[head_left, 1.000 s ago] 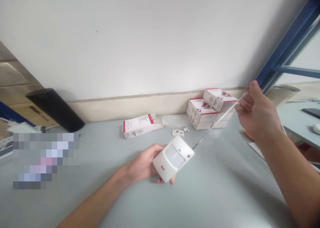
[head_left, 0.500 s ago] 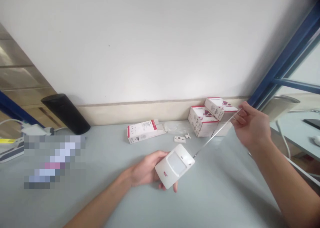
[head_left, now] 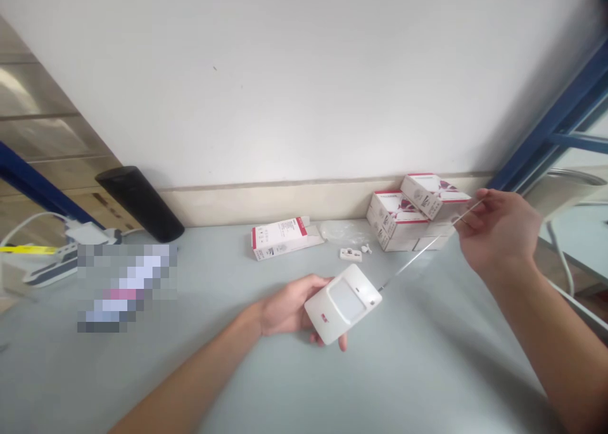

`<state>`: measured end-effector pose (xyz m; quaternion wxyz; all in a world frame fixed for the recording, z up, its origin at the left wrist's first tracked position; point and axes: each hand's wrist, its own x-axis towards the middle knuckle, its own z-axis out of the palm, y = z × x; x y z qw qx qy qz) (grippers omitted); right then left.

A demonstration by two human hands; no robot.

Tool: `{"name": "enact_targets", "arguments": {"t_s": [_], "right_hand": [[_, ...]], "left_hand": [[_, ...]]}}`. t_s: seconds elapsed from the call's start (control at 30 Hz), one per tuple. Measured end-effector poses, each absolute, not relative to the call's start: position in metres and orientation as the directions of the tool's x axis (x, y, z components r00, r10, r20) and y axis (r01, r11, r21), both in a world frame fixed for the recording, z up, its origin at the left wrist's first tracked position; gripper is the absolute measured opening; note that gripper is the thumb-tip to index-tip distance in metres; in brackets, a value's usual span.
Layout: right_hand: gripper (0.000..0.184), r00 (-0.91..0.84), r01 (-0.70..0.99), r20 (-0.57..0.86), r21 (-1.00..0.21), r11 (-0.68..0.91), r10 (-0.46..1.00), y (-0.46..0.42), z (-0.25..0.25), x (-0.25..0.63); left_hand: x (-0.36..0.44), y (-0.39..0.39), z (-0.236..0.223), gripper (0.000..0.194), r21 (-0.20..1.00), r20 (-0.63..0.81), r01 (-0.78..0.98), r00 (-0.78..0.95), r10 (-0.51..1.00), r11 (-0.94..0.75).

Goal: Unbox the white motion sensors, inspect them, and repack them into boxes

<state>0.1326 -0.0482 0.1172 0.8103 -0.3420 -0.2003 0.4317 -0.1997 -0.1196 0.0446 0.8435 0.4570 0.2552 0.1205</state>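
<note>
Head view: left hand [head_left: 297, 307] grips the sensor [head_left: 346, 301], probably light, stiff; hold its edges. Right hand [head_left: 503, 234], toward two o'clock, pinches the likely fragile antenna [head_left: 418, 256].

Bright, diffuse light | soft shadow, tabletop [head_left: 399, 377] right | mild blur | pixelated patch [head_left: 127, 288] left

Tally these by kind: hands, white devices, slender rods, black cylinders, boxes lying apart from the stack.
Hands: 2 (left hand, right hand)
White device: 1
Slender rod: 1
Black cylinder: 1
Box apart from the stack: 1
Total: 6
</note>
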Motion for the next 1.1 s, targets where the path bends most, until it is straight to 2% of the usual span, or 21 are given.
{"name": "enact_targets", "arguments": {"t_s": [0.1,0.4,0.6,0.73,0.9,0.97,1.1], "right_hand": [[0.017,0.542,-0.520,0.040,-0.768,0.373,0.839,-0.049,0.116,0.127],[0.011,0.527,-0.525,0.069,-0.758,0.389,0.847,-0.057,0.120,0.121],[0.019,0.508,-0.547,0.092,-0.734,0.403,0.857,-0.060,0.115,0.107],[0.020,0.322,-0.489,0.198,-0.803,0.341,0.926,-0.070,0.099,0.078],[0.037,0.008,-0.411,0.210,-0.891,0.195,0.978,-0.083,0.078,0.051],[0.041,-0.058,-0.406,0.220,-0.897,0.178,0.974,-0.085,0.077,0.051],[0.037,-0.093,-0.457,0.234,-0.873,0.167,0.968,-0.089,0.082,0.052]], "left_hand": [[-0.200,-0.119,0.045,0.064,0.828,-0.338,0.058,0.846,0.413,0.558],[-0.200,-0.119,0.049,0.060,0.836,-0.341,0.087,0.857,0.387,0.542],[-0.192,-0.129,0.050,0.059,0.900,-0.306,0.016,0.736,0.604,0.437],[-0.187,-0.133,0.045,0.057,0.894,-0.319,-0.050,0.630,0.708,0.446],[-0.184,-0.134,0.043,0.044,0.848,-0.338,-0.220,0.477,0.811,0.482],[-0.184,-0.134,0.044,0.042,0.841,-0.319,-0.253,0.483,0.816,0.479],[-0.188,-0.132,0.045,0.045,0.834,-0.311,-0.243,0.534,0.786,0.495]]}}
